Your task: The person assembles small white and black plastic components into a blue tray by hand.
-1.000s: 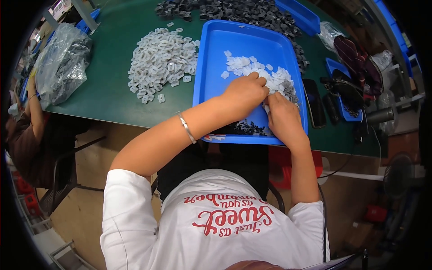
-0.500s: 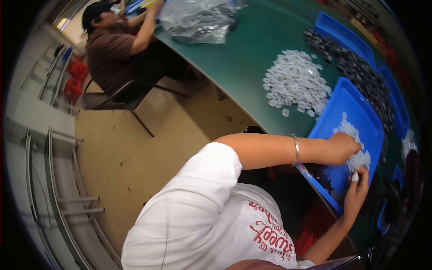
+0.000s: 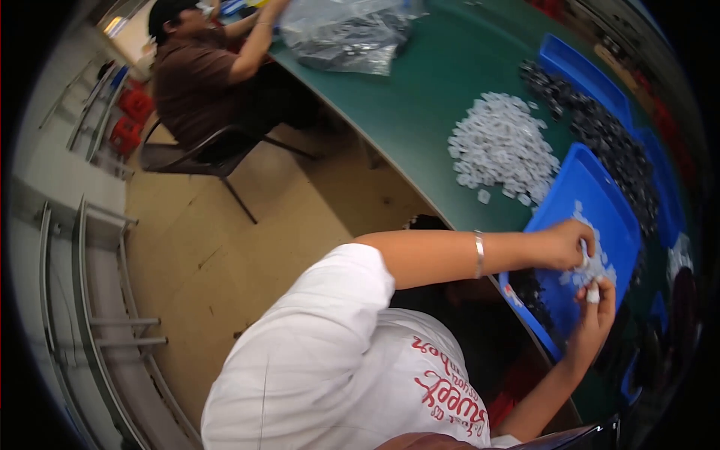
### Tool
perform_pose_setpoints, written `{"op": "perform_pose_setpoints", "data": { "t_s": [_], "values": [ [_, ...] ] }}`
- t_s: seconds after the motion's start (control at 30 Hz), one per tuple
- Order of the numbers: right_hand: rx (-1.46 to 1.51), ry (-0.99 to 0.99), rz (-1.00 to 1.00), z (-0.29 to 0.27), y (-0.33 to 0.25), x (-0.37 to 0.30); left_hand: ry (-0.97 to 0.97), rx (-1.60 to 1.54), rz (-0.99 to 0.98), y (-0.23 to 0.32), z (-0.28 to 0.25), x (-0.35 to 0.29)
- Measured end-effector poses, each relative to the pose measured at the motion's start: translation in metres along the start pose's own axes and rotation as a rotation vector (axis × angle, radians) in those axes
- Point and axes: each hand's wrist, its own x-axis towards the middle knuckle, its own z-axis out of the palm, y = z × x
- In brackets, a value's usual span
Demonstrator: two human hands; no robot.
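So I'm wearing my white shirt (image 3: 300,360), and small black bits (image 3: 532,298) are lying in the near end of my blue tray (image 3: 620,225). My right hand (image 3: 598,306) is showing bent fingers and something white at one tip; can't tell if it's gripping anything. Just beyond, my left hand (image 3: 564,244) is bunching its fingers at the loose white pieces (image 3: 598,268), which are lying in the tray; can't tell if it's pinching one, tbh. Farther out, a white heap (image 3: 502,142) is sitting on the green counter (image 3: 435,82), dark parts (image 3: 611,139) are lying behind the tray, and a clear plastic bag (image 3: 345,34) is slumping near a seated co-worker (image 3: 195,82).
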Motion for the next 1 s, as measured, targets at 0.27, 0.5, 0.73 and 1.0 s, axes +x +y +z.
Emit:
{"op": "perform_pose_setpoints", "data": {
  "t_s": [0.27,0.5,0.73,1.0],
  "values": [
    [0.188,-0.024,0.081,0.024,-0.001,0.011,-0.019,-0.404,-0.315,0.012,-0.017,-0.022],
    [0.100,0.024,0.088,0.015,-0.004,0.007,-0.082,-0.641,-0.418,0.012,-0.004,-0.026],
    [0.070,0.008,0.128,0.014,-0.004,0.006,-0.076,-0.358,-0.372,0.006,-0.003,-0.028],
    [-0.089,-0.001,0.052,0.019,-0.004,0.005,-0.043,-0.271,-0.251,0.007,0.003,-0.032]
  ]
}}
